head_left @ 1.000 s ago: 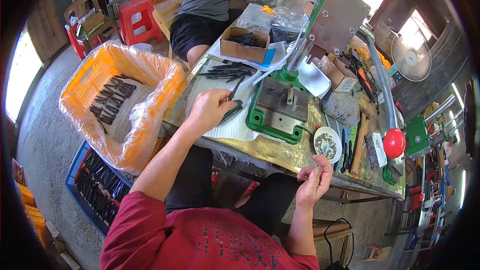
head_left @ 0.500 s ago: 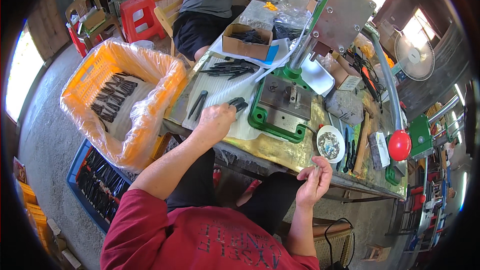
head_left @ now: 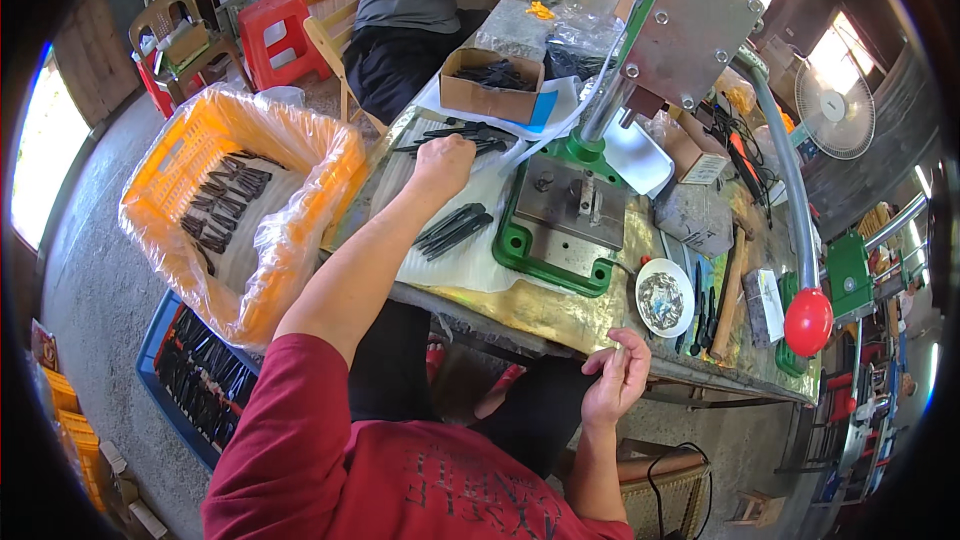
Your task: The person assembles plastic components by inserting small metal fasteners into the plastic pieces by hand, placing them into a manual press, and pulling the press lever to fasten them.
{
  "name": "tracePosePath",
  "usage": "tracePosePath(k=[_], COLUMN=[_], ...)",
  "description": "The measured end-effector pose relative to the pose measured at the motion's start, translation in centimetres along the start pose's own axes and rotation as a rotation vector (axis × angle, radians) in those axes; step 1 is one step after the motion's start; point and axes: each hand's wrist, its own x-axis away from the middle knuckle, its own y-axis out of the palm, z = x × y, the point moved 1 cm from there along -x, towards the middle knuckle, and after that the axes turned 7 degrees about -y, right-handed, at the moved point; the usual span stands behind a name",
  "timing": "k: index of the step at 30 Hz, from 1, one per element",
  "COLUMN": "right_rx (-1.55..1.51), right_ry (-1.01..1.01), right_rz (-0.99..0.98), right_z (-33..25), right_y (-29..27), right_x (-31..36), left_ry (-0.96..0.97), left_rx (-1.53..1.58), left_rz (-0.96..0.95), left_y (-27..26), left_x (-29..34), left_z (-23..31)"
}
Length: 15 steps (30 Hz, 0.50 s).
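Note:
My left hand [head_left: 443,168] is at the near edge of a loose pile of slim black handle-like pieces [head_left: 485,130]. Its fingers are curled, and what they grip is hidden. Closer to me, several like pieces form a bundle [head_left: 453,230] on a white foam sheet [head_left: 400,178]. My right hand [head_left: 616,380] is raised by the table's front edge, thumb and fingers pinched on a small pale thing too tiny to name. Beyond it sits a white bowl [head_left: 686,312] of small metal parts. A green hand press [head_left: 560,220] with a steel plate stands between my hands.
A red ball-ended lever [head_left: 807,323] juts out at right, near a wooden-handled hammer [head_left: 730,290]. An open carton [head_left: 490,95] of black pieces stands behind the pile. At left are a plastic-lined orange crate [head_left: 345,165] and a blue crate [head_left: 160,360]. A co-worker [head_left: 405,5] sits at the far side.
My left hand has moved from the near bundle to the far pile. Two pieces that lay apart now seem to be in the bundle. My right hand stays nearly still. The co-worker's hands have shifted.

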Motion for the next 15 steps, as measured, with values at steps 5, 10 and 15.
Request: tracePosePath(k=[5,10,15], right_rx=[0.005,-0.007,-0.042], right_ry=[0.014,0.032,0.049], right_rz=[0.006,0.010,-0.046], right_z=[0.5,0.3,0.1], right_y=[-0.4,-0.2,0.2], right_x=[0.2,0.3,0.5], left_ry=[-0.012,-0.062,-0.047], left_rx=[-0.004,-0.037,-0.013], left_rz=[0.094,-0.016,0.021], left_y=[1.0,-0.4,-3.3], left_x=[-0.3,0.3,3.4], left_z=[0.5,0.4,-0.2])
